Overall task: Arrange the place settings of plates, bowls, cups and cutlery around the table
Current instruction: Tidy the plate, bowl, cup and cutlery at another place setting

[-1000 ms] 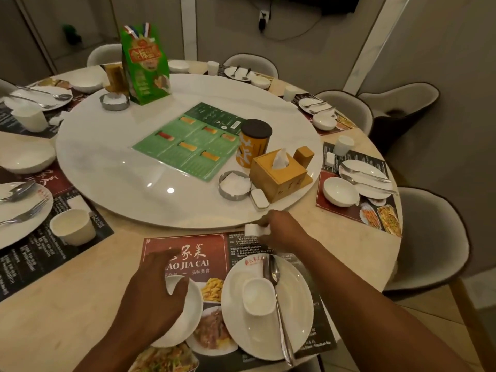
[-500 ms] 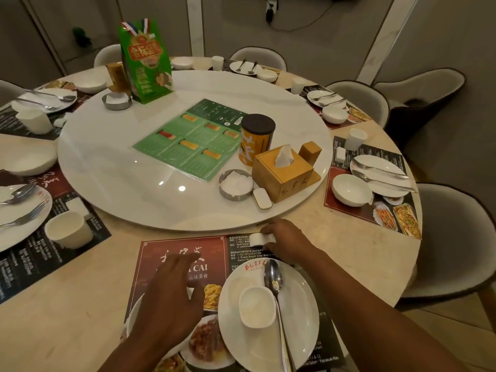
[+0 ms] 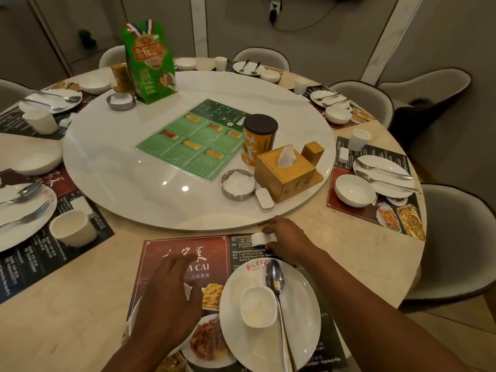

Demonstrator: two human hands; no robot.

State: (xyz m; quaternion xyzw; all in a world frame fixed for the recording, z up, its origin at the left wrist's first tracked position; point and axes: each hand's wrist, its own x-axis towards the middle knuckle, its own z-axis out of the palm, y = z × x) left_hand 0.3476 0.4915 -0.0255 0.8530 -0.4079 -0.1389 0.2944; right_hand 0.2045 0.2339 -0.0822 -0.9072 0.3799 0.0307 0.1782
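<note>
Head view. Setting nearest us, in progress. Right hand (image 3: 291, 244) pinches white rest (image 3: 258, 238) between its fingers (image 3: 272, 227); plate (image 3: 300, 304), cup (image 3: 258, 307), spoon (image 3: 275, 277) just nearer than them. Left hand (image 3: 167, 299) overlies bowl (image 3: 188, 291), grip indiscernible. Next, we judge: square rest, release.

Carrying a big white turntable (image 3: 120, 170) at the middle of the round beige counter (image 3: 335, 237). Lying flat around the rim: near placemat (image 3: 153, 253) at the front edge, left placemat (image 3: 40, 259), right placemat (image 3: 359, 214), more running along the far side.
</note>
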